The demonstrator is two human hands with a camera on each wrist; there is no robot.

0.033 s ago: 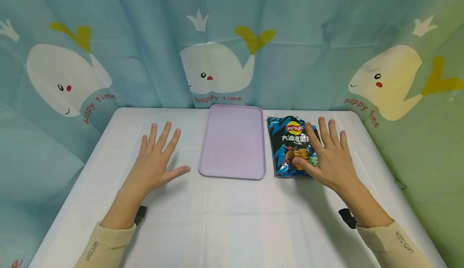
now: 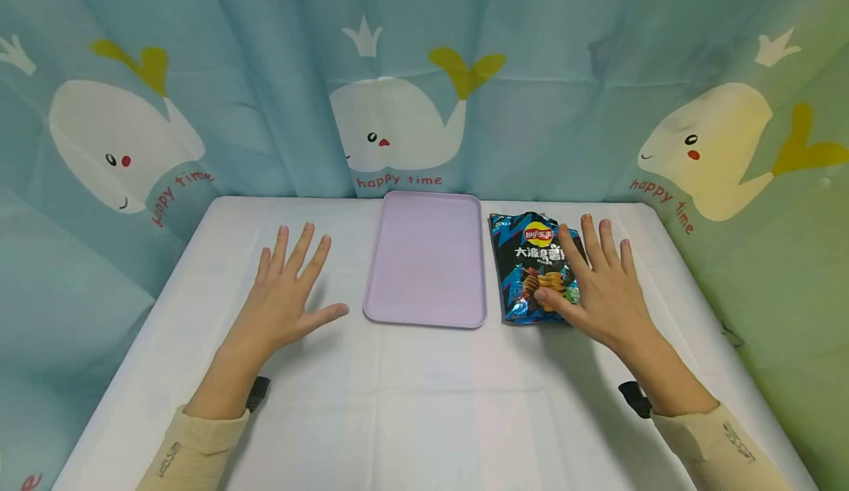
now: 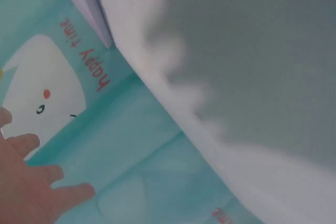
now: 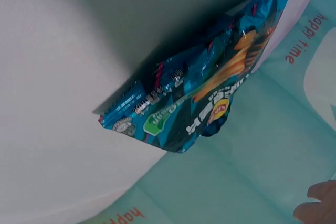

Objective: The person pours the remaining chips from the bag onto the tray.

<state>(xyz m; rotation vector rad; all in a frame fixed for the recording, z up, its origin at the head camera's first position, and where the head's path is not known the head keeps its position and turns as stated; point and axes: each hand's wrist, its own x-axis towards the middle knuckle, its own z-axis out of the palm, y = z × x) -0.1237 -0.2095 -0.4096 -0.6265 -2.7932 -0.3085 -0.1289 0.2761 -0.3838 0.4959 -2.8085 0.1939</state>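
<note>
A lilac rectangular tray lies flat at the middle of the white table, near its back edge. Right beside it is a blue and black bag of potato chips, lying face up. My left hand hovers left of the tray, fingers spread and holding nothing. Over the right side of the bag, my right hand is spread too, its thumb and index finger overlapping the bag in the head view. The right wrist view shows the bag whole, with the right fingertips apart from it at the lower right corner.
The white-covered table reaches back to a blue-green curtain printed with whales. That curtain also hangs along the left and right sides. A dark wrist strap piece shows under the right wrist, and another under the left.
</note>
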